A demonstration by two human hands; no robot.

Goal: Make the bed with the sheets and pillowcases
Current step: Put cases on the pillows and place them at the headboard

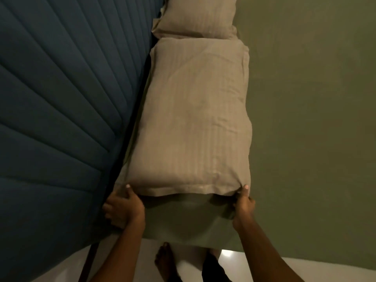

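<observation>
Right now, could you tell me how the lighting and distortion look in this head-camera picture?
Head view: dim and soft overall; a bright glare patch on the white glossy floor; the blue channelled padded headboard fans out from wide-angle distortion; the near beige striped pillow casts a shadow on the olive green sheet.

pillows (191,123): beige, faint stripes | sheet (305,119): olive green | headboard (61,98): dark blue, ribbed
</observation>
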